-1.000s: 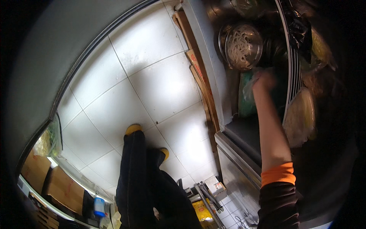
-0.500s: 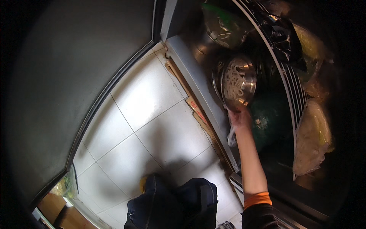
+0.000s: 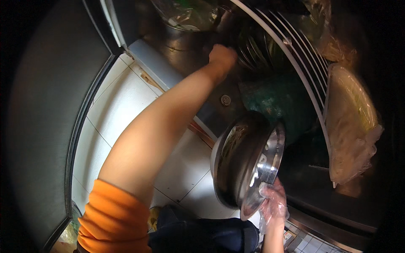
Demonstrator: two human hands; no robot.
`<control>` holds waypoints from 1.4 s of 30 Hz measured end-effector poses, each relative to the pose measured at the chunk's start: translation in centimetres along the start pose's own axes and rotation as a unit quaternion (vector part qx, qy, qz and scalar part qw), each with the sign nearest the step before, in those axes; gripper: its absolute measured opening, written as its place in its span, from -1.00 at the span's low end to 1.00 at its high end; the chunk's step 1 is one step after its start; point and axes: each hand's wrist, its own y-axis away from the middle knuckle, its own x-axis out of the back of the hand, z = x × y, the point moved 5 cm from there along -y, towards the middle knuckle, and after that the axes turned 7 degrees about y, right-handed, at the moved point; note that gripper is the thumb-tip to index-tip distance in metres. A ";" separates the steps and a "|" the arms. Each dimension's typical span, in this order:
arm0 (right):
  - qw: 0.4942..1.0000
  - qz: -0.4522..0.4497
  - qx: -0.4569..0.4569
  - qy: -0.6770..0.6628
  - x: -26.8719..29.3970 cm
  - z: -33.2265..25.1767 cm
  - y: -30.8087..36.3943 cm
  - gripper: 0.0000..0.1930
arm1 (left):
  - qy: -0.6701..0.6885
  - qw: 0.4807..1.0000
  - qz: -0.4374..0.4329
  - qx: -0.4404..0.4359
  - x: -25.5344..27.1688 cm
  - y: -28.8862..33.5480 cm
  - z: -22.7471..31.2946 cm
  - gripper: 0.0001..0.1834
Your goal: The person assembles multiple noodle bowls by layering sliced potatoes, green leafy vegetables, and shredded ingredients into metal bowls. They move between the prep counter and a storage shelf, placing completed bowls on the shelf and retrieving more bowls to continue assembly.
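Note:
My right hand [image 3: 273, 203], in a clear plastic glove, grips the rim of a shiny metal bowl [image 3: 276, 155] with white noodle-like strips inside. This bowl tilts steeply and is pressed against a second, deeper metal bowl [image 3: 241, 166] holding thin, stringy food. Both are at the front edge of the fridge. My bare left hand [image 3: 222, 57] reaches deep into the fridge. Its fingers are hidden in shadow, beside dark leafy stalks [image 3: 253, 52], so what it touches cannot be made out. A dark green bag [image 3: 274, 99] lies beyond the bowls.
A white wire shelf [image 3: 306, 80] curves above on the right, with a plastic-wrapped bundle [image 3: 352, 130] on it. The open fridge door [image 3: 46, 118] stands at left. A metal pot [image 3: 177, 44] and a clear bag [image 3: 190, 12] sit at the back.
My right hand has drawn back toward me with the bowl, now tilted. The deeper bowl shows beside it, nearer me. My left arm has come into view, reaching into the fridge.

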 end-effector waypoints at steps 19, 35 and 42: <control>0.991 0.129 -0.021 0.016 4.1 -0.1 3.5 -0.39 | 0.398 0.910 -0.018 0.115 -3.8 -1.2 -1.4 -0.67; 0.984 0.147 -0.018 0.098 3.0 -0.4 2.6 -0.30 | 0.325 0.932 0.001 0.158 11.4 18.2 -5.3 -0.79; 0.966 0.187 -0.047 0.169 5.5 -0.4 3.8 -0.29 | 0.340 0.925 0.086 0.143 19.3 31.5 -8.0 -0.69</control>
